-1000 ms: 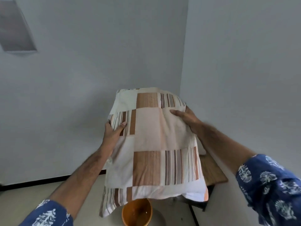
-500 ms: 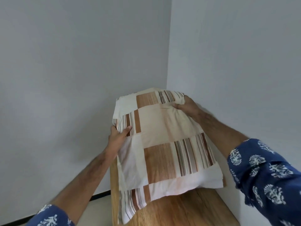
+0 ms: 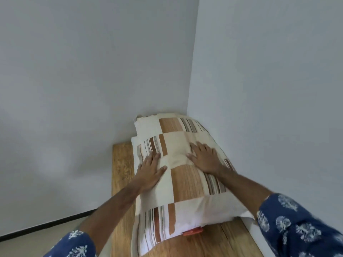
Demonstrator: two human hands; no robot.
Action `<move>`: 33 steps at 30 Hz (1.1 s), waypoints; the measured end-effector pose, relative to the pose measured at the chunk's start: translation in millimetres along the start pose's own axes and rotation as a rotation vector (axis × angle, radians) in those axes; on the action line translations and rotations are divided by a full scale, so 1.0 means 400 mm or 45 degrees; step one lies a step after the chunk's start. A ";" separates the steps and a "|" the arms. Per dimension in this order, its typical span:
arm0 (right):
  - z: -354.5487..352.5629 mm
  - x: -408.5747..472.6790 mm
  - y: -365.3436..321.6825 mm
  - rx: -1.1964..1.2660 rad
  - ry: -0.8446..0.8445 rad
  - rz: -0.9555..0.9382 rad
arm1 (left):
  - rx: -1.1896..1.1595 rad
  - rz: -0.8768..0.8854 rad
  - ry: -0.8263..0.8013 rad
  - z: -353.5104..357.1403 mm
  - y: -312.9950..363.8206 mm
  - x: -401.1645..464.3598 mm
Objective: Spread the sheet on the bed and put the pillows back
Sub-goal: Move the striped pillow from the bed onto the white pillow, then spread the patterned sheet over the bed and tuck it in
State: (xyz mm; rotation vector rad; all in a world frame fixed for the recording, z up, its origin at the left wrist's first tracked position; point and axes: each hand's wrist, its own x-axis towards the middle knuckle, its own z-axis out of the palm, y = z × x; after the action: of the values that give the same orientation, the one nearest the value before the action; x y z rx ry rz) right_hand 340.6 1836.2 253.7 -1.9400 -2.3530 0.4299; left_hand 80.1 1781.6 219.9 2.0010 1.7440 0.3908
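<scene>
A cream pillow with brown blocks and stripes (image 3: 185,180) lies flat on a wooden table top (image 3: 122,164) in the corner of the room. A second pillow of the same pattern (image 3: 167,123) lies under it, its far end showing against the wall. My left hand (image 3: 150,169) rests flat on the top pillow's left half, fingers apart. On the right half my right hand (image 3: 206,158) presses down the same way. Neither hand grips the cloth. No bed or sheet is in view.
Pale walls meet in a corner (image 3: 191,89) just behind the pillows. The wooden top runs toward me, with bare wood at the left and near end. A small orange thing (image 3: 192,231) pokes out under the pillow's near edge. Pale floor with a dark skirting line (image 3: 46,225) lies at the left.
The pillow was held up in the air by its sides; it has come down onto the wooden top, and both hands have let go and now lie flat on it.
</scene>
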 end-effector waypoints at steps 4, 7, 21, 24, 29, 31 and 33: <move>0.033 0.009 0.017 0.010 0.087 -0.045 | 0.092 0.016 0.033 0.029 -0.020 0.013; 0.014 0.035 -0.024 0.045 0.141 -0.152 | 0.156 0.005 0.129 0.025 -0.010 -0.008; 0.221 -0.188 -0.762 -0.100 -0.153 -1.368 | 0.555 -0.899 0.506 -0.091 -0.246 -0.739; 0.293 -0.338 -0.925 -0.152 -0.222 -1.598 | 0.564 -1.171 0.571 -0.074 -0.285 -1.009; 0.431 -0.678 -1.161 -0.248 -0.359 -1.974 | 0.502 -1.595 0.627 0.010 -0.278 -1.455; 0.494 -0.832 -1.233 -0.284 -0.404 -2.114 | 0.486 -1.714 0.663 0.065 -0.264 -1.629; 0.549 -0.977 -1.291 -0.330 -0.431 -2.244 | 0.408 -1.836 0.681 0.109 -0.240 -1.788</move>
State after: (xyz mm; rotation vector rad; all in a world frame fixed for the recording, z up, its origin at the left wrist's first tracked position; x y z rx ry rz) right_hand -120.2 1332.0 223.3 0.6963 -3.1734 0.2249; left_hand -93.6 1080.5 192.1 0.3182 3.1322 0.1148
